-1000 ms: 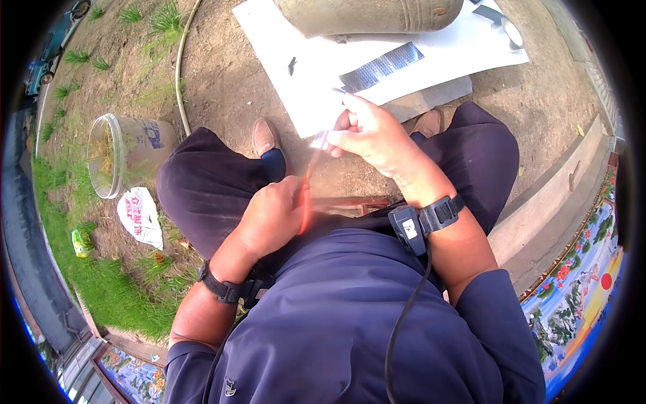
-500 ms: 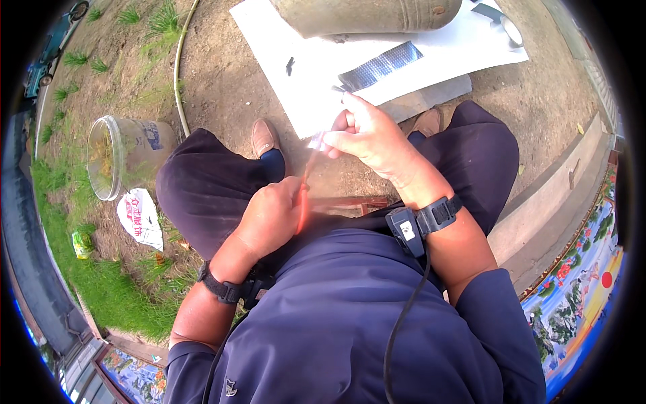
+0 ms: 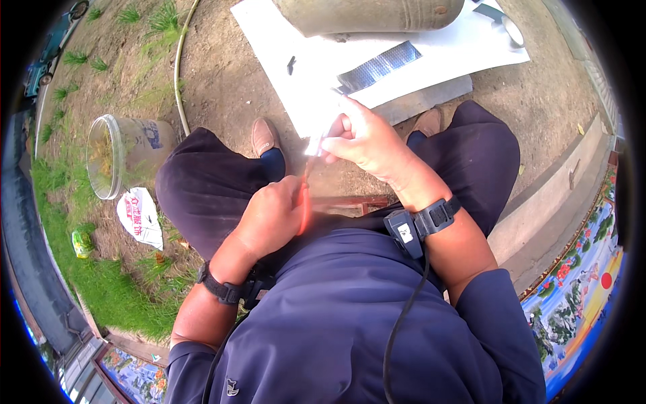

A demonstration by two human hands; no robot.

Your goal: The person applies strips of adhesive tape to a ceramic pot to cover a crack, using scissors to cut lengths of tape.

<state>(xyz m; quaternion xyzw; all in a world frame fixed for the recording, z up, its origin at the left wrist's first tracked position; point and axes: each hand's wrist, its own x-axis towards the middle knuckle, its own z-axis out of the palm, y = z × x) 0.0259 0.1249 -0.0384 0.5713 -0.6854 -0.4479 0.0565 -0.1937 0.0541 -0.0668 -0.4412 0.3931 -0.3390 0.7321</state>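
My left hand is closed round a slim tool with a bright orange handle, whose narrow upper end points toward my other hand. Its exact kind is blurred. My right hand is closed in a pinch on a small shiny, pale piece, right above the tip of the orange-handled tool. Glare hides its edges. Beyond my fingers, a silver textured strip lies on a white sheet, with its dark near end close to my right fingertips.
A large grey-brown rounded vessel stands on the sheet's far part, beside a tape roll. A small black bit lies on the sheet. At left are a clear bucket, a white plastic bag and a hose.
My right hand has shifted slightly downward, and the shiny piece has tilted and catches more light. The left hand stays nearly still.
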